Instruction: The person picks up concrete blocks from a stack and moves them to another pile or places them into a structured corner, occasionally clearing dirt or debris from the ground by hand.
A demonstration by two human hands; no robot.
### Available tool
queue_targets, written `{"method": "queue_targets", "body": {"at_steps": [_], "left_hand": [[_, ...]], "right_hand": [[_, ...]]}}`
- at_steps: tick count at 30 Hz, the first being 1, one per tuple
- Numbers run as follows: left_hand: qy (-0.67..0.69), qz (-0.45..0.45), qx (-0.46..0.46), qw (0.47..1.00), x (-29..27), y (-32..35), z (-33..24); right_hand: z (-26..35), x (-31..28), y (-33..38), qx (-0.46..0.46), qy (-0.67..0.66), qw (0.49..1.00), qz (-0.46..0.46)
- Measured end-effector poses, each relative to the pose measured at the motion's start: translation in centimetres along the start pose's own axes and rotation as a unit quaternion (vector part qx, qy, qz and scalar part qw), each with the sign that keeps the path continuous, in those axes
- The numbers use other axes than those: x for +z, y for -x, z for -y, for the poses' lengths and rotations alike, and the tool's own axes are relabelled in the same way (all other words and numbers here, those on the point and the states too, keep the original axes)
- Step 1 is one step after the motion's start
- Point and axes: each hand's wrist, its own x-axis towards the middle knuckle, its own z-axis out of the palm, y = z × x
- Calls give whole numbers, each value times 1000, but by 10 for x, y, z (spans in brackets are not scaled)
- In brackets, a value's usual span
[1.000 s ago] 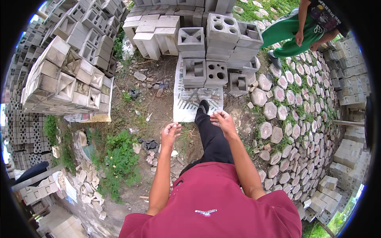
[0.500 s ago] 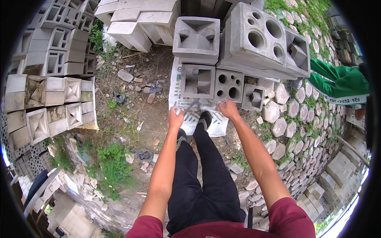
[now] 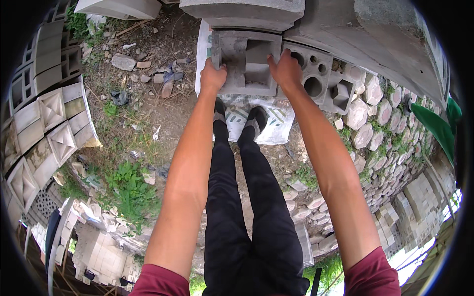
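Observation:
A square grey concrete block point(image 3: 245, 61) with a recessed patterned face lies on a white printed sack point(image 3: 269, 118) just ahead of my shoes. My left hand point(image 3: 213, 76) grips the block's left edge. My right hand point(image 3: 285, 70) grips its right edge, fingers curled over the top. Both my arms reach straight down to it past my black trousers.
A grey block with round holes point(image 3: 312, 74) lies right beside the held block. Larger grey blocks point(image 3: 244, 10) are stacked beyond. More patterned blocks point(image 3: 47, 130) are piled at left. Hexagonal pavers point(image 3: 375, 123) cover the ground at right. A green-clothed person point(image 3: 437, 128) is at far right.
I have bent lower, so the blocks fill more of the view. Both hands went from hovering by my shoes to gripping the two sides of the square block.

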Motion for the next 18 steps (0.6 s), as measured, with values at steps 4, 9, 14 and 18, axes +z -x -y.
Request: {"method": "queue_targets", "body": {"at_steps": [4, 9, 14, 18], "left_hand": [[-36, -29, 43, 998, 0, 1, 0], [-41, -25, 27, 998, -7, 10, -22], [-14, -25, 69, 997, -45, 58, -36], [76, 29, 64, 995, -147, 189, -97]], "right_hand": [[1, 5, -2, 1, 29, 1000, -6], [-11, 5, -1, -45, 9, 999, 4], [1, -41, 39, -123, -58, 990, -45], [42, -167, 150, -47, -112, 992, 23]]}}
